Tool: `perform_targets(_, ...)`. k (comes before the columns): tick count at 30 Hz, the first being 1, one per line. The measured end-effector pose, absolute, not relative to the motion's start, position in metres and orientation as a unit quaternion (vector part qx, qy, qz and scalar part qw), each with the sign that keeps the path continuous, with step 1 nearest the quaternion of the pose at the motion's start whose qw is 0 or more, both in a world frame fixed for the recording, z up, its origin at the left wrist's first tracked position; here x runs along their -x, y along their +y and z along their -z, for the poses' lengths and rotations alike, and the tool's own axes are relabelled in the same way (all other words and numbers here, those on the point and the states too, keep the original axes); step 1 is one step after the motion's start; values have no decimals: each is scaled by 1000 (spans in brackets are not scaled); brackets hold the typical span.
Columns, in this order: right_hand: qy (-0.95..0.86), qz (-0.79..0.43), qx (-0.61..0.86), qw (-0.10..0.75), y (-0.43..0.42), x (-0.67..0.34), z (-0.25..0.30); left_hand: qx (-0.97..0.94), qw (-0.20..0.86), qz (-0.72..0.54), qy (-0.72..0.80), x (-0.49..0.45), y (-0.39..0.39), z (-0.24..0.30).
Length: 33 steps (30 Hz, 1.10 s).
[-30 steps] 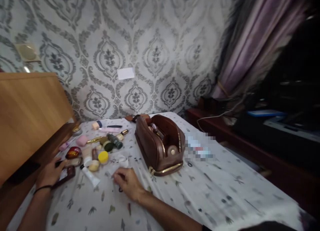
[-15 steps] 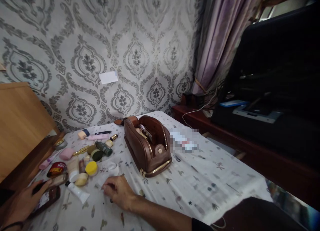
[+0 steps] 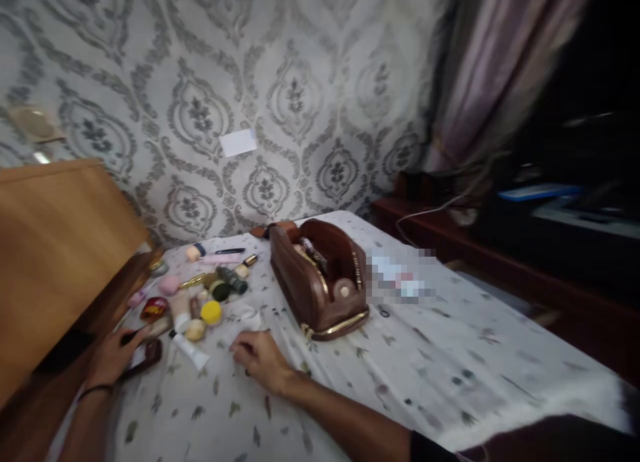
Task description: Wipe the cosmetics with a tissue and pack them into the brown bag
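My left hand (image 3: 111, 357), wearing a dark band on its wrist, is curled around a small beige bottle (image 3: 159, 327) with a dark cap, low on the left of the bed-like surface. Under and beside those fingers lies a brown bottle (image 3: 151, 355) with a pale label. My right hand (image 3: 263, 361) hovers or rests over the patterned cloth with its fingers pinched together; what they hold, if anything, cannot be made out. Between the hands lies a white tube (image 3: 190, 351) with a black cap. A brown cosmetic bag (image 3: 300, 285) stands unzipped beyond my right hand, small items inside it.
Around a yellow-lidded jar (image 3: 211, 313) lie several cosmetics, including a dark green bottle (image 3: 233, 280), a pink sponge (image 3: 169, 285) and a red-and-gold jar (image 3: 154, 308). A wooden board (image 3: 65, 242) borders the left. A blurred-out packet (image 3: 400, 277) lies right of the bag.
The view has swung left, so everything sits further right in the picture. Both hands keep nearly the same places among the cosmetics, and the bag stays where it was.
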State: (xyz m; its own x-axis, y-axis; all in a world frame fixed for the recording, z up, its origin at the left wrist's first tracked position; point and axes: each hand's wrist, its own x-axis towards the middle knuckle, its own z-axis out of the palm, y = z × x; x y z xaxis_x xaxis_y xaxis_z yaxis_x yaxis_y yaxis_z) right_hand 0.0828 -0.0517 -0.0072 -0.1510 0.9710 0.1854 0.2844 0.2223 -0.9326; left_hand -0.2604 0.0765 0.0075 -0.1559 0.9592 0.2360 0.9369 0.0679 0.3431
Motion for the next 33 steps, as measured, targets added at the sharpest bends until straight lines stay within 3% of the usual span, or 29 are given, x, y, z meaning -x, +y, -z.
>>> perform_targets(23, -668, -410, 454, 424, -50, -83, 4, -647, -58, -168, 742, 240, 62, -20)
perform_targets(33, -664, -419, 466, 406, -49, -83, 4, -667, -100, -139, 725, 218, 137, -61)
